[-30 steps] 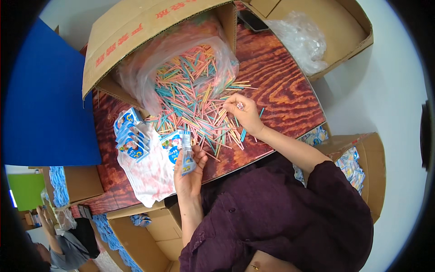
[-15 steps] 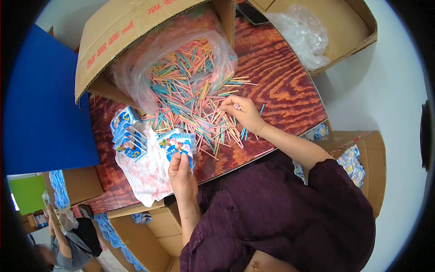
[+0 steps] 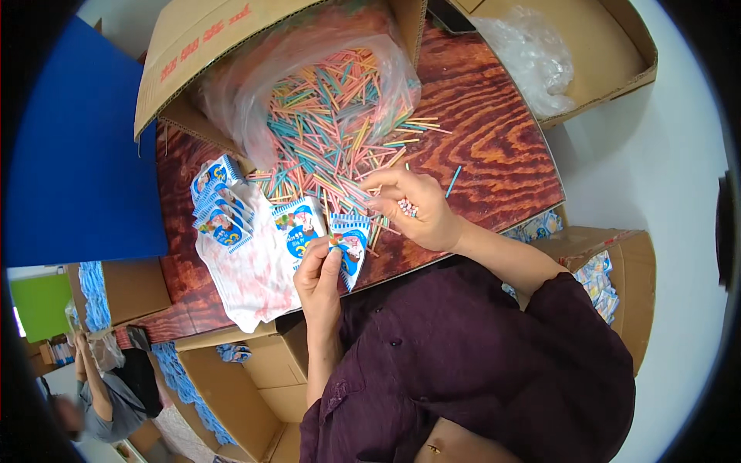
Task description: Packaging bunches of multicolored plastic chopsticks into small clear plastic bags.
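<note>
My left hand (image 3: pixel 318 282) pinches a small blue-and-white packet (image 3: pixel 353 248) between thumb and fingers, above the table's near edge. Just right of it, my right hand (image 3: pixel 428 212) is curled round a bundle of thin pastel sticks (image 3: pixel 407 207); their cut ends show in the palm. Its fingertips are slightly blurred at the lower edge of a loose pile of pink, yellow and blue sticks (image 3: pixel 320 143). That pile spills from a clear plastic bag (image 3: pixel 251 116). Another packet (image 3: pixel 299 231) lies beside my left hand, on a pink-stained white cloth (image 3: pixel 239 289) with several overlapping packets (image 3: pixel 222 220).
An open cardboard box (image 3: pixel 224 50) lies around the bag. Another carton (image 3: pixel 610 54) holds crumpled clear plastic (image 3: pixel 532 62) at upper right. Boxes of packets stand below the table (image 3: pixel 494 116) at right (image 3: pixel 598 285) and left (image 3: pixel 262 378). A co-worker (image 3: pixel 116 393) is at lower left.
My left hand has moved right with its packet, away from the packet on the cloth. My right hand has drawn slightly nearer me, and more stick ends show in it. The view has shifted slightly.
</note>
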Demonstrator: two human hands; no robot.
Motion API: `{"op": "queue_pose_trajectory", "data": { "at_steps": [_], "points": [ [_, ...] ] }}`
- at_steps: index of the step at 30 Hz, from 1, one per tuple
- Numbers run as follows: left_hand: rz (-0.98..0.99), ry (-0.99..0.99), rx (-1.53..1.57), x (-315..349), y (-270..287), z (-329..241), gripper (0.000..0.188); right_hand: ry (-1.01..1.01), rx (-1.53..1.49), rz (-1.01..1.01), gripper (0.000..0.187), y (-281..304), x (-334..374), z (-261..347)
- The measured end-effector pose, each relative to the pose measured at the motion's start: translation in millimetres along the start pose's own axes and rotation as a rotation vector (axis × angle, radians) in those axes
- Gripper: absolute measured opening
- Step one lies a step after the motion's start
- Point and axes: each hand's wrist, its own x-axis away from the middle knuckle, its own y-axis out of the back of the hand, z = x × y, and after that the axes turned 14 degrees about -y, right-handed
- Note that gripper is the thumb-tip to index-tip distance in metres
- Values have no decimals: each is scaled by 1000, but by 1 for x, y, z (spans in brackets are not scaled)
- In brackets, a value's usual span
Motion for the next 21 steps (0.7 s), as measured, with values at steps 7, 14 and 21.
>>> {"op": "queue_pose_trajectory", "data": {
  "at_steps": [7, 14, 21],
  "points": [
    [107, -314, -377, 1, 1, 10, 10, -390, -1230, 365, 27, 2, -33, -4],
    [69, -350, -405, 3, 3, 7, 10, -646, -1161, 307, 37, -21, -45, 28],
    [30, -297, -328, 3, 0, 5, 11, -609, -990, 306, 40, -38, -38, 29]
  ]
}}
